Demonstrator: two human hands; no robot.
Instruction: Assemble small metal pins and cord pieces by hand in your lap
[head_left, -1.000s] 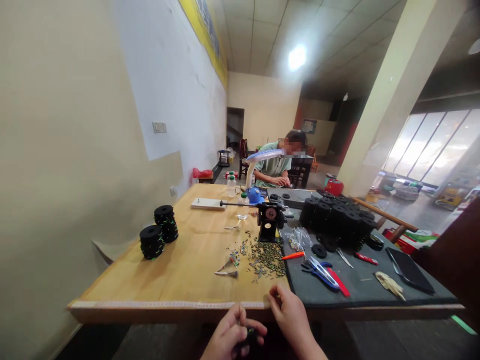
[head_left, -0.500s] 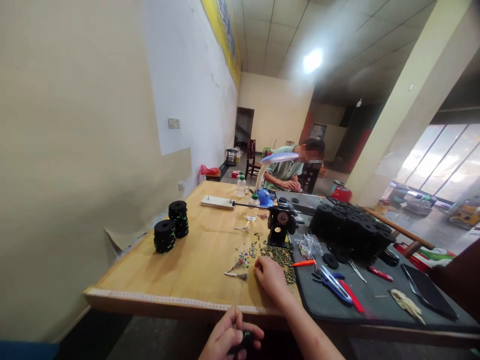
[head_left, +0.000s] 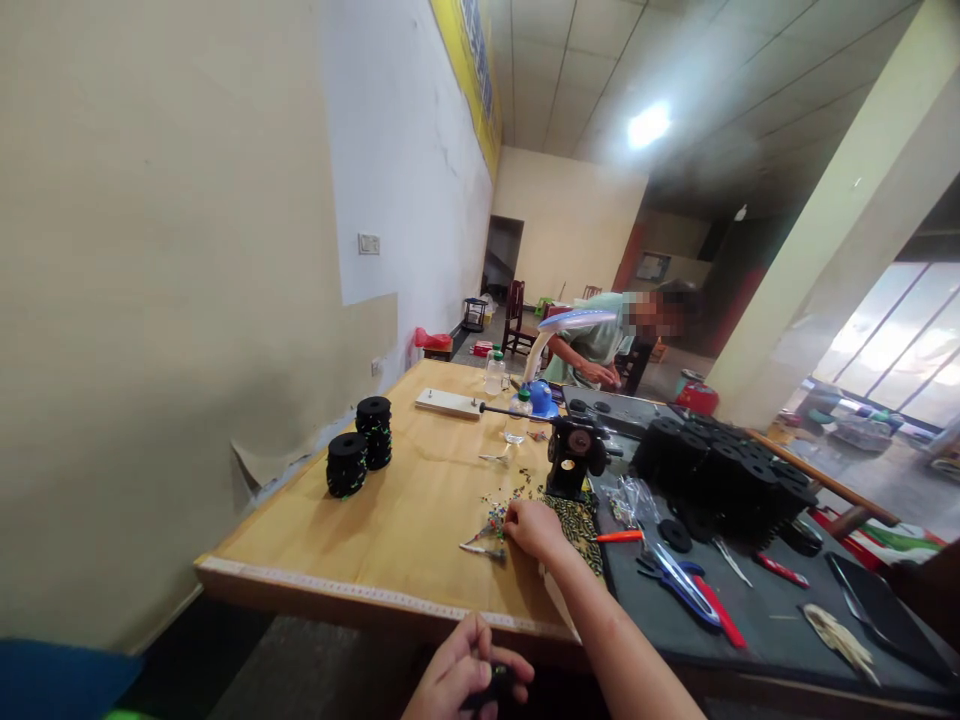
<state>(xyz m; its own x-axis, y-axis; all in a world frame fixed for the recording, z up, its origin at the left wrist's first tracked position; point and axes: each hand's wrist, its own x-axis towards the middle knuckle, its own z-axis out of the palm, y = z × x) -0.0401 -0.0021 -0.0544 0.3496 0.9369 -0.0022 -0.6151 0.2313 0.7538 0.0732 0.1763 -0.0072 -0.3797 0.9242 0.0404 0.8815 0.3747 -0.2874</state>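
Rt grip (head_left: 532, 528) moved fwd to beads (head_left: 493, 511); black piece (head_left: 496, 686) sits in lt grip (head_left: 459, 682).

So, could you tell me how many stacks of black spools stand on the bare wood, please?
2: the nearer stack by the left edge, the farther stack just behind it. More crowd the dark mat, some perhaps hidden.

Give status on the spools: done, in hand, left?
Done, seemingly: two short stacks of green-flecked spools set apart on the wooden table. In hand: left hand grips a small black piece below the table edge; right hand touches the scattered small parts. Left, probably: the big cluster of black spools on the grey mat.
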